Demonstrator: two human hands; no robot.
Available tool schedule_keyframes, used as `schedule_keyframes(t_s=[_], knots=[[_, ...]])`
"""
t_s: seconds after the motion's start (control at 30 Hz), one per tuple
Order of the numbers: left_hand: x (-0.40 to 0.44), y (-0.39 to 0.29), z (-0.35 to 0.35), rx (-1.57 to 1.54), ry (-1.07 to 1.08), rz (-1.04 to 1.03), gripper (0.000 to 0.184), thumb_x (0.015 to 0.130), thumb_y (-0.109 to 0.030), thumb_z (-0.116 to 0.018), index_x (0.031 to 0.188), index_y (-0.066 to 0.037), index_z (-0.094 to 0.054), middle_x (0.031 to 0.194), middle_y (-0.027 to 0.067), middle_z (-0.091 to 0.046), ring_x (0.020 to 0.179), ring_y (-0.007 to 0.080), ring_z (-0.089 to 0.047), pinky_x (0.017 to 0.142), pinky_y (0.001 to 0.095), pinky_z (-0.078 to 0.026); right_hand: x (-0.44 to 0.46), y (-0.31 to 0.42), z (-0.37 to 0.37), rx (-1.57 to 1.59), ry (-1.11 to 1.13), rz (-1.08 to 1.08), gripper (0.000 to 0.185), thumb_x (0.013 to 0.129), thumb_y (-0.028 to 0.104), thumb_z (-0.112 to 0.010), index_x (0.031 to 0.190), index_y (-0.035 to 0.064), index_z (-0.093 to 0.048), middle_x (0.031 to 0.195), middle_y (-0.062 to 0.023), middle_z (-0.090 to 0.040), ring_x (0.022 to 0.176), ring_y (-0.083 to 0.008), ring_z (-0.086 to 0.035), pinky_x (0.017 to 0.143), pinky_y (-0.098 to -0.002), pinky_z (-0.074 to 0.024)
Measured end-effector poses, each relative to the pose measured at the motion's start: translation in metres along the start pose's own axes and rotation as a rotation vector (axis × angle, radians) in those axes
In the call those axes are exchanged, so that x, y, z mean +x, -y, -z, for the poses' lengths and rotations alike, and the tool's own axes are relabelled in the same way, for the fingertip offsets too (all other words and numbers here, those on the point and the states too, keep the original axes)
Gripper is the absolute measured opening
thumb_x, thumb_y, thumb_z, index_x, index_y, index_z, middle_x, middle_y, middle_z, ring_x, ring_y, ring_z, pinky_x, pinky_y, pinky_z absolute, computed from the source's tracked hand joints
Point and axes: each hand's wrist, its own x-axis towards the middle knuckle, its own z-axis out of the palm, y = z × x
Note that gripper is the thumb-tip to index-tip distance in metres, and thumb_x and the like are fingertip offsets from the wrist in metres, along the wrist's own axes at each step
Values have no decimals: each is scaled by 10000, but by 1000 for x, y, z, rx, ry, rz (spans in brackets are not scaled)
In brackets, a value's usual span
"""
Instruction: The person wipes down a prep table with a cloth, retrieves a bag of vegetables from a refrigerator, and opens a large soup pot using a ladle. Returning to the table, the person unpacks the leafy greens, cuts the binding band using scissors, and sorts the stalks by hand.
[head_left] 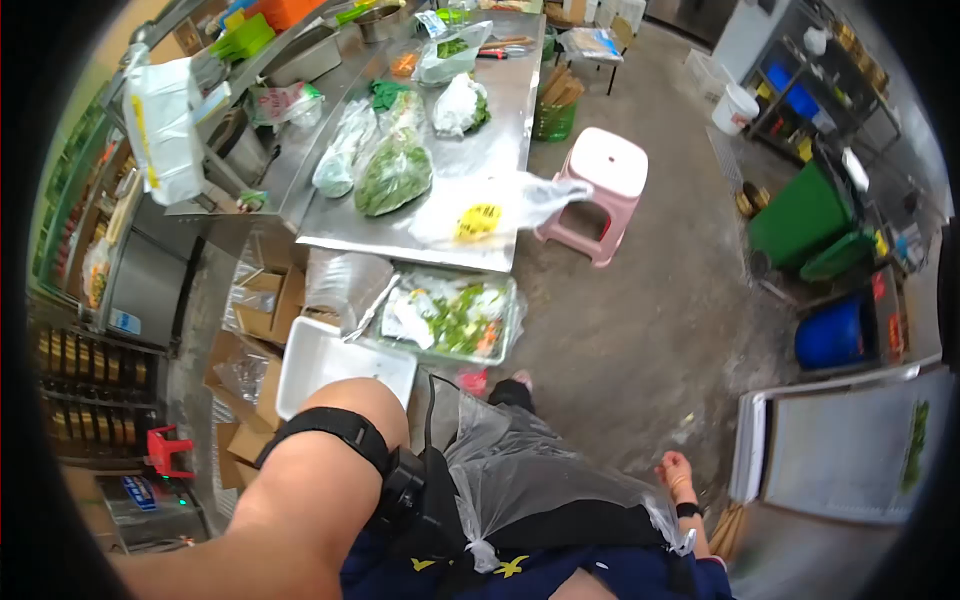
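Beyond the left hand (368,402), its grip impossible to tell, sat a white plastic tub (325,362); the right hand (676,470) hung loose, half-curled.

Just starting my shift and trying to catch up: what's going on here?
A person stands by a metal table bearing bagged greens and a white plastic bag. Their right hand is low at their side, with nothing visible in it. Their left arm partly blocks the view of a white tray; what that hand is doing can't be made out. A tub of leafy scraps sits beside the tray.
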Motion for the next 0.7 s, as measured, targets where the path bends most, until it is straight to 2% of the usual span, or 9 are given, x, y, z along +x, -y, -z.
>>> schedule_keyframes(t_s=[0.03, 0.13, 0.17, 0.23, 0.3, 0.37, 0.43, 0.53, 0.7], knots=[[2, 21, 10, 5, -18, -8, 262, 784, -218, -521, 926, -3, -572, 995, 103, -541, 939, 215, -501, 834, 335, -370, 13, 26, 4, 25, 42, 35, 140, 822, 138, -545, 953, 95, -519, 751, -18, -563, 582, -139, -573, 486, -277, -470], [10, 81, 34, 39, -62, -5, 272, 775, -224, -526, 928, -4, -571, 1005, 105, -536, 948, 216, -496, 842, 340, -363, 28, 100, 22, -217, 279, 135, 162, 804, 119, -562, 959, 72, -545, 785, -46, -568, 663, -171, -580, 553, -305, -494], [13, 99, 39, 53, -66, 0, 276, 772, -226, -527, 929, -4, -571, 1009, 105, -534, 951, 217, -494, 845, 342, -361, 42, 123, 26, -238, 292, 136, 162, 804, 119, -562, 959, 72, -545, 785, -46, -568, 663, -171, -580, 553, -305, -494], [21, 133, 47, 82, -76, 17, 282, 766, -230, -530, 930, -4, -571, 1015, 107, -531, 957, 218, -490, 851, 345, -356, 65, 170, 38, -336, 147, 57, 162, 799, 112, -564, 954, 73, -535, 780, -40, -563, 696, -169, -578, 545, -302, -489], [27, 169, 53, 108, -92, 33, 290, 761, -235, -534, 932, -4, -570, 1022, 108, -527, 964, 219, -486, 857, 348, -351, 123, 183, 54, -345, 149, 119, 155, 799, 113, -561, 945, 79, -524, 771, -36, -559, 672, -171, -580, 531, -302, -482], [32, 202, 54, 144, -99, 49, 297, 755, -239, -537, 934, -4, -570, 1029, 109, -524, 970, 220, -482, 863, 352, -346, 168, 217, 58, -193, 168, 80, 146, 802, 126, -560, 935, 85, -516, 766, -28, -557, 647, -169, -584, 520, -307, -473], [36, 234, 50, 204, -107, 71, 304, 749, -243, -540, 935, -5, -569, 1035, 111, -521, 976, 221, -478, 869, 355, -341, 215, 252, 55, -267, 214, 55, 160, 803, 142, -557, 951, 94, -519, 781, -23, -566, 646, -171, -594, 518, -309, -469], [48, 281, 33, 313, -108, 116, 315, 740, -249, -544, 938, -5, -569, 1045, 113, -515, 985, 222, -472, 878, 360, -333, 259, 347, 34, -639, 383, 184, 215, 793, 158, -557, 991, 77, -532, 826, -40, -593, 653, -172, -606, 524, -296, -468], [84, 352, -3, 546, -139, 142, 334, 725, -259, -552, 942, -6, -568, 1062, 116, -507, 1001, 225, -463, 893, 368, -321, 402, 474, 31, -715, 497, 279, 212, 788, 152, -556, 977, 57, -533, 802, -56, -589, 621, -170, -595, 513, -294, -471]])
